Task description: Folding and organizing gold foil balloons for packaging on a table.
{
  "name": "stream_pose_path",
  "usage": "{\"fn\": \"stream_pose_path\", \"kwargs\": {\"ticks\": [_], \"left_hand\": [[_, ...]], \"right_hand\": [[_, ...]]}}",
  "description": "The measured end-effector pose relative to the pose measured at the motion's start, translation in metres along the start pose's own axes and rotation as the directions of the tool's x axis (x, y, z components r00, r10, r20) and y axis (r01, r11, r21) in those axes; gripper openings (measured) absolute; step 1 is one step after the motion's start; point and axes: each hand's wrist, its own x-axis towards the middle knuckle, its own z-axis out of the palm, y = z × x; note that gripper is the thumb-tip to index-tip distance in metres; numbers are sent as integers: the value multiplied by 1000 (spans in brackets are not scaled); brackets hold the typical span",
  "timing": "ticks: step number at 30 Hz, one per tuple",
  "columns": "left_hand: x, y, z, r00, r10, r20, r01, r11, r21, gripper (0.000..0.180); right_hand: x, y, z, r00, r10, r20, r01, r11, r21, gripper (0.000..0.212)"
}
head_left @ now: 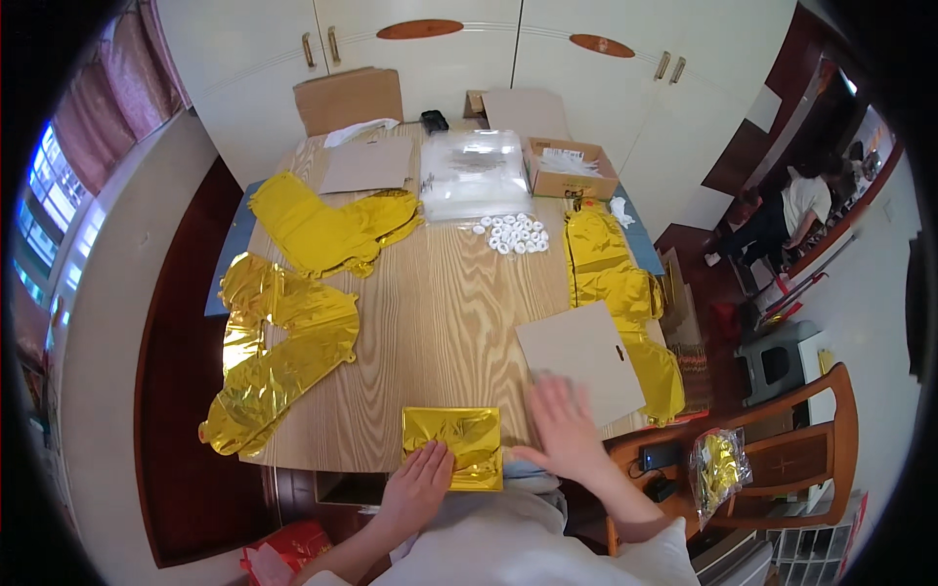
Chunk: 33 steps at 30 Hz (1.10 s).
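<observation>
Left hand (418, 481) lies flat on a folded square of gold foil balloon (454, 444), while the right hand (565, 427), open and empty, reaches the grey cardboard sheet (583, 359). One's folded so far; several crinkly gold foil balloons (283, 342) are still spread across the wooden table (440, 322).

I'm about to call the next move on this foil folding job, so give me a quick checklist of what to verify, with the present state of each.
1. Left hand on the folded gold foil: ok, its fingers rest on the lower left corner.
2. Right hand free: ok, flat and open on the table, holding nothing.
3. Foil fully on the table: not ok, its near edge sits at the table's edge.
4. Grey card sheet in reach: ok, right beside the right hand.
5. Foil fold tight and even: cannot tell, the surface looks crinkled.
6. Small white rings in reach: cannot tell, they lie far across the table.
</observation>
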Motion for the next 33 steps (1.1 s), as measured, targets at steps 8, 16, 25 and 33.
{"fn": "stream_pose_path", "kwargs": {"ticks": [8,16,25,33], "left_hand": [[8,-33,-35,743,-558,369,486,71,-871,31],[25,-51,-20,571,-511,642,197,-674,-712,27],[87,-20,-11,459,-403,792,499,-621,-605,28],[103,-15,0,489,-383,784,486,-627,-609,29]], "right_hand": [[-23,-45,33,999,28,24,-30,994,105,90],[19,-40,11,983,2,-182,56,948,314,62],[31,16,27,984,-68,-165,115,949,294,67],[52,26,44,983,-145,-114,158,980,118,80]]}}
